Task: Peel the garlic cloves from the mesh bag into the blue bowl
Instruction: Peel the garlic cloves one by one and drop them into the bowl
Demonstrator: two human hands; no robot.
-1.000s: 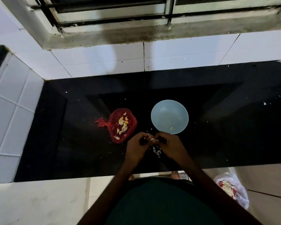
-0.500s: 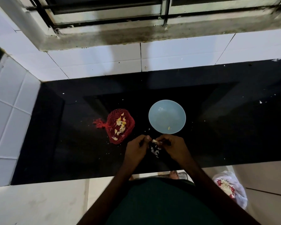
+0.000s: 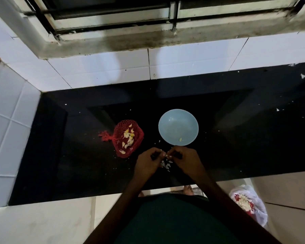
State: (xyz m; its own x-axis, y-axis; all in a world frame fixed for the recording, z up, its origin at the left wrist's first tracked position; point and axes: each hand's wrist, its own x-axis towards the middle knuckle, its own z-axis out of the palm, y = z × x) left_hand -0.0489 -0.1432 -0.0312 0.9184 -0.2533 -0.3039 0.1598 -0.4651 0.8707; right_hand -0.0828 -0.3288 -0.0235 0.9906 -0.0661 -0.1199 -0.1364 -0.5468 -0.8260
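Observation:
A red mesh bag (image 3: 121, 150) lies on the black counter, spread flat, with several pale garlic cloves (image 3: 128, 136) on it. To its right stands the light blue bowl (image 3: 167, 124), holding one peeled clove (image 3: 180, 139) near its front wall. In front of the bowl my left hand (image 3: 148, 162) and my right hand (image 3: 187, 160) meet fingertip to fingertip. Between them they pinch a small garlic clove (image 3: 167, 155). Bits of white garlic skin (image 3: 165, 164) lie on the counter under the hands.
The black counter (image 3: 236, 138) runs right, dotted with white flecks, and ends at a white tiled wall on the left and behind. A window sill sits above. Beyond the counter's front edge, a plastic bag (image 3: 248, 205) with scraps lies on the floor at lower right.
Both hands stay together in front of the bowl, working the clove. More skin pieces lie under them than a second ago. The view has shifted slightly.

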